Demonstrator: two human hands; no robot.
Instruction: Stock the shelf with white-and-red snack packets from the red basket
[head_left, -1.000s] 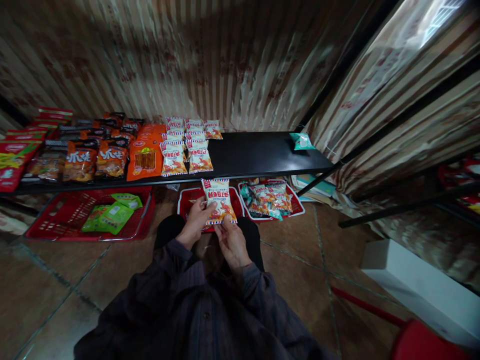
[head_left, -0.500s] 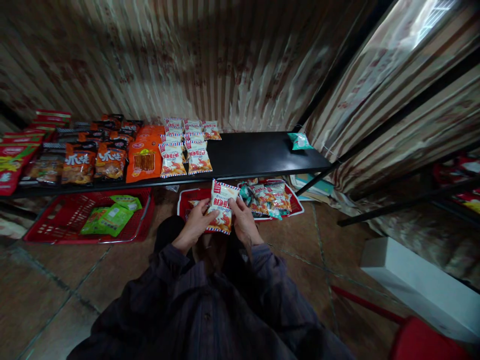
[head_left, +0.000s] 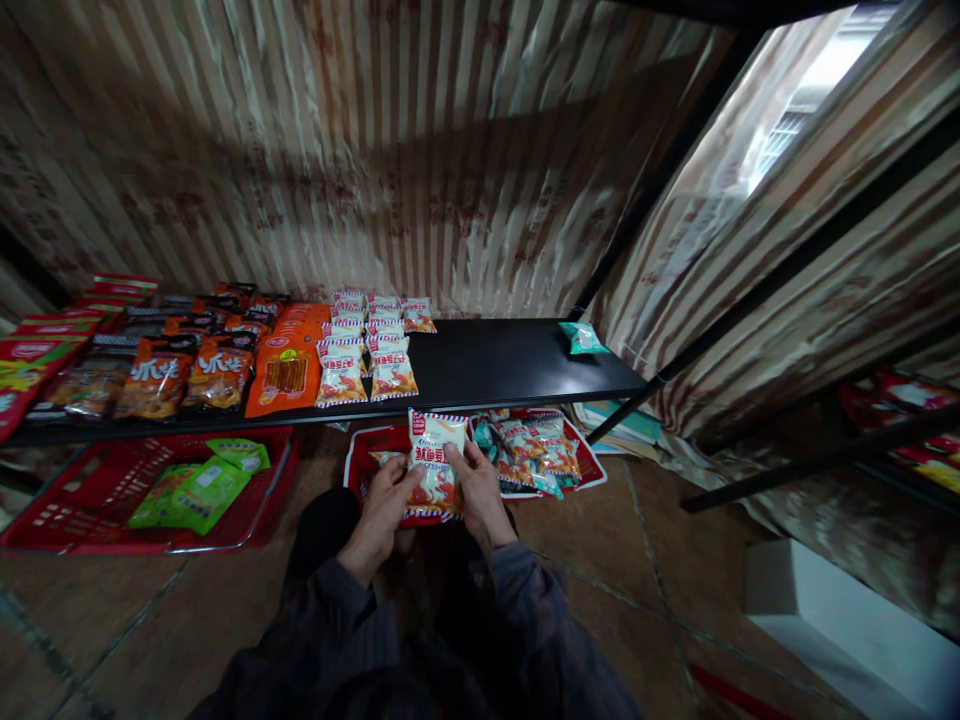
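Note:
Between my hands I hold a white-and-orange snack bag (head_left: 433,470) with red lettering and striped edges, its front facing up. My left hand (head_left: 384,510) grips its left side, thumb on the front. My right hand (head_left: 477,486) is closed on the right side, thumb pressed near the lettering. Beneath the bag is a red basket (head_left: 358,462), mostly hidden by my hands. Just beyond, matching snack bags (head_left: 393,368) lie in rows on a black shelf (head_left: 487,362). A second red basket (head_left: 596,465) to the right holds more of these bags and some teal ones.
Orange packets (head_left: 283,375), dark bags (head_left: 157,378) and red bags (head_left: 45,360) fill the shelf's left part. A teal bag (head_left: 583,338) lies at its right end. Green packets (head_left: 196,495) sit in a left basket (head_left: 262,510). A shelf post (head_left: 622,412) and white box (head_left: 840,610) stand right.
The view has tilted up, so the shelf and baskets appear lower. Both hands still hold the same snack bag, which has shifted slightly left, and my right thumb sits higher on its front.

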